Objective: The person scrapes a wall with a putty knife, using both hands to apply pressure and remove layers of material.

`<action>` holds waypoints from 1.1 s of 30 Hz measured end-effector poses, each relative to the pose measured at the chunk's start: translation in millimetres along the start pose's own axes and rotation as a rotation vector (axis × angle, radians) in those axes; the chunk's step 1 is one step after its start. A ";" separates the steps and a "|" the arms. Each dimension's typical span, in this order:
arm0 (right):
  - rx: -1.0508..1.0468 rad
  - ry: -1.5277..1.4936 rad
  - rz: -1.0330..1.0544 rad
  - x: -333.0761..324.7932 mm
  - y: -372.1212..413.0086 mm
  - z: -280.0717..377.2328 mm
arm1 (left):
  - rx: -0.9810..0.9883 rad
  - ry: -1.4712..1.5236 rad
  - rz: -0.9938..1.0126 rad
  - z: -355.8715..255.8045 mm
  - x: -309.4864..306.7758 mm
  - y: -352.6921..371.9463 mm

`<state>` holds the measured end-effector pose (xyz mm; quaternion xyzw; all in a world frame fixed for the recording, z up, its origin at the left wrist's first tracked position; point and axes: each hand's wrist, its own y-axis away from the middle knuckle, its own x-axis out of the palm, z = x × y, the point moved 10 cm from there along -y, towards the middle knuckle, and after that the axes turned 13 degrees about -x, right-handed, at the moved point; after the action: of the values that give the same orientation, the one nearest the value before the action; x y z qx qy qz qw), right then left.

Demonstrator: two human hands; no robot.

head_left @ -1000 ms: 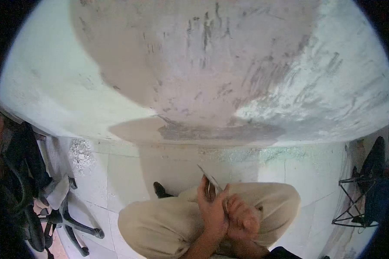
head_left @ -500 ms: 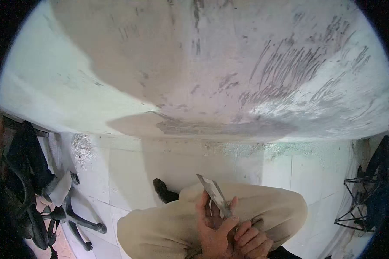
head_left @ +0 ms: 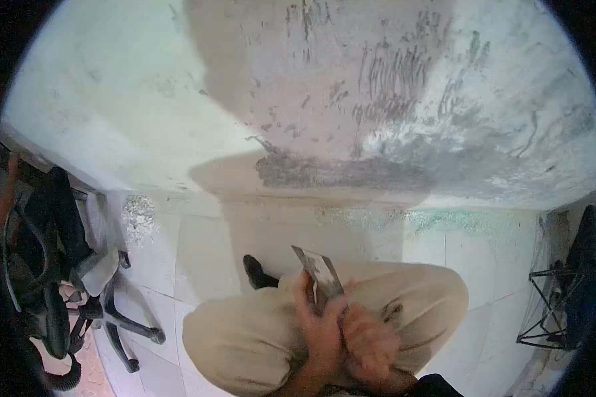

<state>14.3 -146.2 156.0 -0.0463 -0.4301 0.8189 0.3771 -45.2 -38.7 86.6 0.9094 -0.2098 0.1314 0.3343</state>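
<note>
Low in the view, my left hand is closed around a flat metal blade, whose pointed end sticks out up and to the left. My right hand is beside it, touching or nearly touching the left hand, and is blurred by motion. Whether the right fingers hold anything cannot be made out. Both hands are above my lap, between knees in beige trousers. Ahead stands a wall with dark streaks and a grey rough patch low down.
A black wheeled chair base stands at the left. A dark folding frame is at the right. Crumbled debris lies on the tiled floor along the wall's foot. A dark shoe shows beside the trousers.
The view has shifted, so the wall marks appear further left. The blade and my left hand have moved slightly up and left. My right hand has moved up and left and become blurred.
</note>
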 end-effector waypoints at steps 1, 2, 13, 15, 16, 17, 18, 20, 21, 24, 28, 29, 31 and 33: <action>-0.003 0.000 0.001 -0.4 2.6 -3.1 | 0.002 0.001 0.002 5.1 0.5 -3.7; 0.082 -0.044 -0.055 -4.9 1.5 -19.6 | -0.056 0.089 -0.003 14.8 3.0 -10.3; 0.103 -0.065 -0.025 -6.7 -9.2 -27.6 | -0.148 0.091 -0.017 17.4 11.5 -12.8; 0.097 -0.121 -0.105 -11.0 -17.0 -16.5 | -0.131 0.153 0.016 11.0 20.1 -6.4; 0.113 -0.115 -0.100 -9.9 -15.8 -15.1 | -0.144 0.160 0.008 7.2 21.4 -2.3; 0.055 -0.163 -0.112 -8.0 -15.5 -7.3 | -0.110 0.153 0.051 -4.2 27.5 2.2; -0.004 -0.212 -0.126 -7.7 -17.1 0.6 | -0.074 0.146 0.095 -12.5 33.4 5.2; -0.023 -0.223 -0.065 2.0 -42.0 1.5 | -0.089 0.183 0.084 -14.1 33.1 5.2; -0.052 -0.239 -0.006 8.2 -49.6 3.0 | -0.096 0.216 0.078 -13.1 32.0 4.0; -0.073 -0.272 0.011 5.7 -42.1 -4.1 | -0.132 0.170 0.066 -4.6 25.9 -4.0; 0.005 -0.273 -0.016 10.8 -45.0 -5.2 | -0.145 0.210 0.071 -6.9 27.0 -5.7; 0.038 -0.257 -0.012 11.4 -46.3 -6.4 | -0.136 0.223 0.051 -6.2 25.7 -5.7; 0.073 -0.240 -0.006 11.8 -46.4 -9.7 | -0.127 0.238 0.030 -7.3 23.5 -5.4; 0.035 -0.223 0.006 12.5 -48.0 -5.8 | -0.141 0.170 0.060 -11.2 27.6 -3.2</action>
<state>35.5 -117.5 191.1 0.0505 -0.4548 0.8276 0.3250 -20.6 -37.2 103.6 0.8625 -0.2164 0.2027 0.4102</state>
